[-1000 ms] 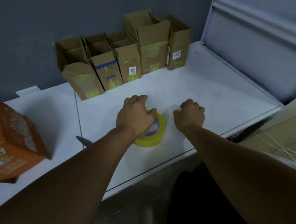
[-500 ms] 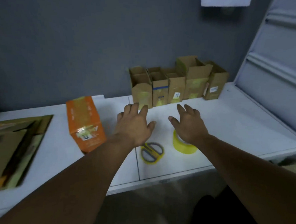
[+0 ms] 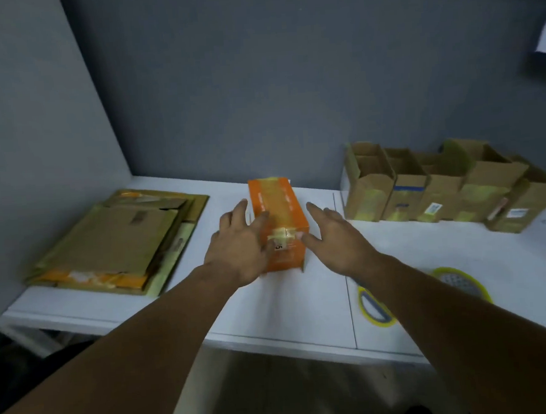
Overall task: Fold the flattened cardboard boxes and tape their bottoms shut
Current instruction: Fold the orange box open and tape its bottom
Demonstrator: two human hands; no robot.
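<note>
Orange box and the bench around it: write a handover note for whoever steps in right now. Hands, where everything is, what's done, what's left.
Left hand: open, fingers against the left side of the orange box.
Right hand: open, at the box's right side, gripping nothing.
Orange box: folded, lying mid-table, tape along its upturned face.
Done: row of brown boxes folded and taped, at the back right.
Tools: tape roll and scissors near the front right edge, partly behind the right forearm.
Left: stack of flat boxes on the left.

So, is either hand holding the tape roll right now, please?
No, the tape roll lies on the table; left hand and right hand flank the orange box.
</note>
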